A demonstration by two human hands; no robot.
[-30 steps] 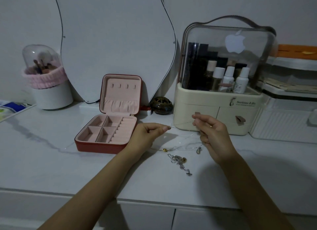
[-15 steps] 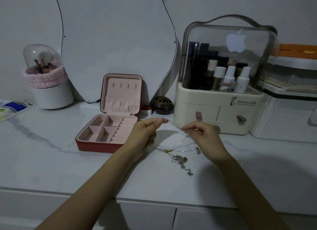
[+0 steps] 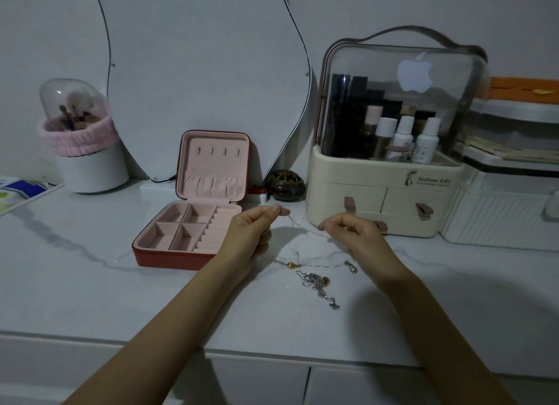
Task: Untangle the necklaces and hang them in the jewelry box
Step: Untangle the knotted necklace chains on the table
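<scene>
A thin chain (image 3: 305, 227) is held raised above the marble counter (image 3: 90, 283), pinched at one end by the left hand (image 3: 248, 238) and at the other by the right hand (image 3: 360, 235), each with thumb and fingertips closed on the strand. The span between the two pinches sags and shows a kink near the left hand. Lower loops of chain with a gold bead (image 3: 290, 264) and a drop pendant (image 3: 351, 267) lie on the counter below, and a separate knotted heap of silver chain (image 3: 316, 285) lies just in front of them. Whether the raised strand is free of these cannot be told.

The jewelry box (image 3: 193, 223) stands open just left of the left hand; its lid hooks (image 3: 217, 152) are bare, so no necklace is yet hung.

The step is judged to be separation of one strand. It is best done with light, even tension, the hands parted slowly; a hard pull is likely to tighten any knot. The clasp end should be kept pinched for hooking.
</scene>
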